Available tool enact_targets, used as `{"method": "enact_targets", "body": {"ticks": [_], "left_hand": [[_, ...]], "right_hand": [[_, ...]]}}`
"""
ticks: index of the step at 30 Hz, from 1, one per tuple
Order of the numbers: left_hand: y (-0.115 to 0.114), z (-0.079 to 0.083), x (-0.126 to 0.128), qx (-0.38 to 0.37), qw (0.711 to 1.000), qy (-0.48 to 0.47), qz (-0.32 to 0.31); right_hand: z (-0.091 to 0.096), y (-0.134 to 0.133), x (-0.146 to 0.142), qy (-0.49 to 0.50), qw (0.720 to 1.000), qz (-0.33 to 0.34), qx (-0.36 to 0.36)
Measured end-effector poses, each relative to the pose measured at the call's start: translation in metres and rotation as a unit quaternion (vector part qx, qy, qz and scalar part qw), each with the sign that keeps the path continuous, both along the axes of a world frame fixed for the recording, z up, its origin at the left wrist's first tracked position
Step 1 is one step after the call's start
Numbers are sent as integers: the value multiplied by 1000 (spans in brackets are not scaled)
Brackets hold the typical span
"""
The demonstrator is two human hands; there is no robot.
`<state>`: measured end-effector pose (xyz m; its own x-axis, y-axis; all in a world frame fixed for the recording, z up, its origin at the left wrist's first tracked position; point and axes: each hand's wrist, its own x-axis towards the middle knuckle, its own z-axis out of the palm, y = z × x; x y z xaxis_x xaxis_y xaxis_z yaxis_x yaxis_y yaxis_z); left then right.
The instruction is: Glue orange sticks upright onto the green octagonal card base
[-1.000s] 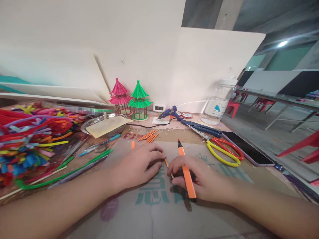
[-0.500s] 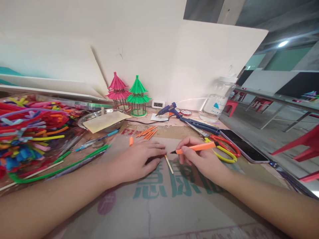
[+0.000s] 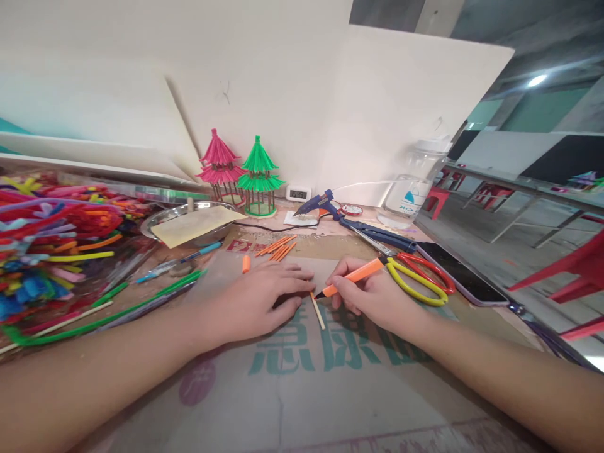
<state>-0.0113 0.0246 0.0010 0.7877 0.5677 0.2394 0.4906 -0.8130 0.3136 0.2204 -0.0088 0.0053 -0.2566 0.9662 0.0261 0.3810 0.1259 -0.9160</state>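
So the left hand (image 3: 262, 296), center of frame, is palm down, thumb apart, fingertips over the stick's upper end; can't tell if they're pinching or just pressing. Right hand (image 3: 377, 286), right of center, has thumb and fingers closed around the orange marker (image 3: 361, 270). That's probably light, stiff plastic, a bit slick, best gripped low on the barrel near the tip. Smallest is the thin wooden stick (image 3: 319, 314) mid-frame, marker tip right at it: I'd guess near weightless, stiff, snappable, prone to rolling, so hold an end.
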Motion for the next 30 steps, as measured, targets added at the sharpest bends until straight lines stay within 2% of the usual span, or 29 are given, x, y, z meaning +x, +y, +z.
{"method": "enact_targets", "body": {"ticks": [15, 30], "left_hand": [[0, 0, -1, -1, 1000, 4, -8], [3, -1, 0, 9, 1000, 13, -9]], "right_hand": [[2, 0, 0, -14, 1000, -3, -9], [5, -2, 2, 2, 997, 45, -56]]}}
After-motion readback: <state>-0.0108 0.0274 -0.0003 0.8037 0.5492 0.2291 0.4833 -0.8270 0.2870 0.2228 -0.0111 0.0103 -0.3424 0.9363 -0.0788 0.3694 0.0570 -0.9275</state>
